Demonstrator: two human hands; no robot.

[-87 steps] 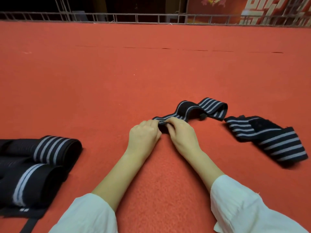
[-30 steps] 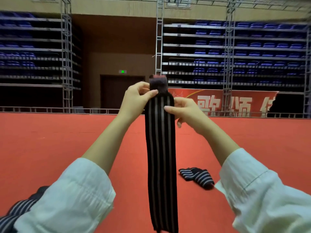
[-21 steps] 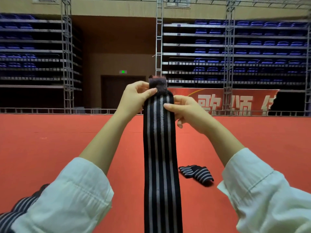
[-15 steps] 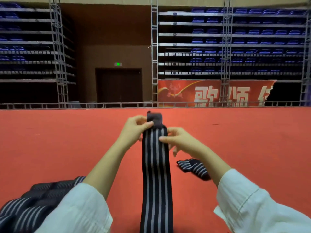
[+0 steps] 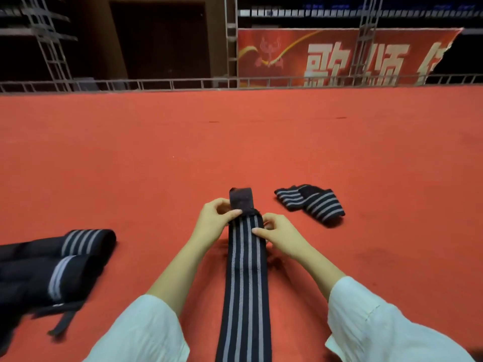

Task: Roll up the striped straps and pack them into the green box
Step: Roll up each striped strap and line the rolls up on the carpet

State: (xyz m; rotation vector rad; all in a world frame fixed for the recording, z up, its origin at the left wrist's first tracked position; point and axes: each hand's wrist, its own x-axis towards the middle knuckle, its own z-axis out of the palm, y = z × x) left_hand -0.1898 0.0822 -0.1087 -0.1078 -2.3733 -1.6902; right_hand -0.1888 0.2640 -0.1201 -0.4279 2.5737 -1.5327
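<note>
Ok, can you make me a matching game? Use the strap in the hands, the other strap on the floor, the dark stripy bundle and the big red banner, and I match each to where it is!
Things:
1. held strap
2. loose strap
3. dark striped bundle
4. red banner

Places:
A. on the far wall, behind the railing
B. on the carpet at the left edge
C. pinched between the left hand and right hand
D. crumpled on the carpet, right of the hands

Pairs: 1-C, 2-D, 3-B, 4-A
</note>
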